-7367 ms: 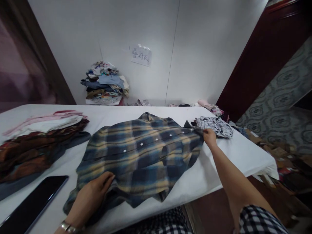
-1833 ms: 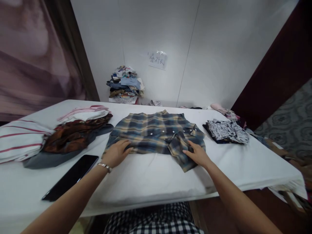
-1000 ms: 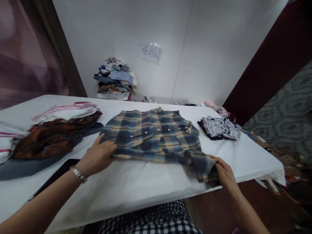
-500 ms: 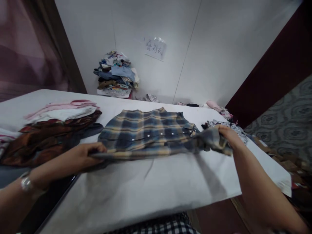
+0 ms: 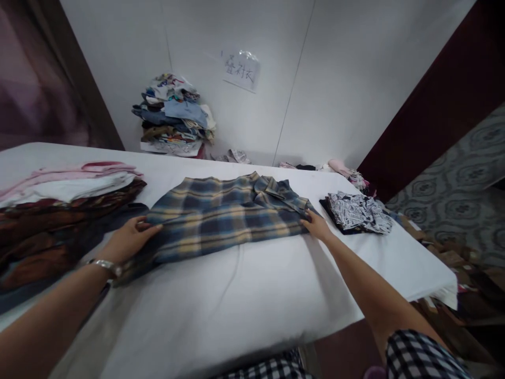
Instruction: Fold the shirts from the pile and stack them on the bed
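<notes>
A blue and yellow plaid shirt [image 5: 221, 218] lies folded lengthwise on the white table [image 5: 236, 305]. My left hand [image 5: 128, 239], a metal bracelet on its wrist, grips the shirt's left end. At the shirt's right end my right hand [image 5: 317, 226] pinches the cloth near the collar. Both hands rest on the table surface.
A heap of brown, white and pink clothes [image 5: 59, 210] lies at the left. A folded black and white patterned garment [image 5: 359, 210] sits to the right of the shirt. Against the back wall stands a pile of clothes [image 5: 173, 118]. The table's right edge drops to a cluttered floor.
The near half of the shirt, sleeve included, was lifted and folded over the far half. Both hands moved to the shirt's ends and now lie down on the table.
</notes>
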Available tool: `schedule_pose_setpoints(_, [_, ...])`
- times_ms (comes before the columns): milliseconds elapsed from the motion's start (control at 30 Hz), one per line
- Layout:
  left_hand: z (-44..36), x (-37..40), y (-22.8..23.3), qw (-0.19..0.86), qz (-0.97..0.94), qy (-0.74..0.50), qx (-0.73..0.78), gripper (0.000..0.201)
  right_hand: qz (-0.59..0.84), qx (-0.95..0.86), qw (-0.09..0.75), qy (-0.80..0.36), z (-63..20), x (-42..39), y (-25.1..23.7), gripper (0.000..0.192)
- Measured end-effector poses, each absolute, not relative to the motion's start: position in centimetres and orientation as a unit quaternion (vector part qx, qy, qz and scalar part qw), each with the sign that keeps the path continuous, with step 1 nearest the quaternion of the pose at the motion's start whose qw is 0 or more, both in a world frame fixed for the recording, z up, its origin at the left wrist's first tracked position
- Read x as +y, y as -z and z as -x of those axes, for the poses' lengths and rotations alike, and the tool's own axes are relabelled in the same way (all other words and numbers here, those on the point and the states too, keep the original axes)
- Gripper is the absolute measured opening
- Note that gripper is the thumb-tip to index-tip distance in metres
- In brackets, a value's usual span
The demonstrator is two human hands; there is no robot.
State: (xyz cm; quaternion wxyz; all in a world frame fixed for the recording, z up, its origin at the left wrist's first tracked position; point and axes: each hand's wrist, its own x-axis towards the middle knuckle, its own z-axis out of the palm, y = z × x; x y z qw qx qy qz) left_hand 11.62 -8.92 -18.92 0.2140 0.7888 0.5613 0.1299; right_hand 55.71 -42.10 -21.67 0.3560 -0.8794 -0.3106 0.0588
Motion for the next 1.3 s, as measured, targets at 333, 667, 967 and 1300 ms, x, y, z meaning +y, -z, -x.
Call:
schedule_pose_setpoints(333, [-11.0, -12.8, 19.0, 0.134, -0.797, -0.125, 0.575, 0.054, 0.88, -0.316, 0.353, 0.025, -59.7, -46.4, 22.9, 0.039])
schedule_pose_setpoints(667, [-8.2, -14.8, 21.2, 0.089, -0.845, -0.133, 0.509, 0.045, 0.898, -0.314, 0.307, 0.013, -58.7, -50.8, 24.0, 0.028])
schedule_pose_setpoints(967, [-9.2, -14.9, 20.0, 0.093, -0.831, -0.187, 0.516, 0.045, 0.937, -0.26, 0.229, 0.037, -56.4, -51.5, 23.5, 0.033])
schedule_pose_setpoints(1300, [-11.0, -14.4, 18.6, 0.124, -0.798, -0.098, 0.581, 0.022, 0.965, -0.253, 0.073, 0.011, -57.0, -50.0, 23.8, 0.052])
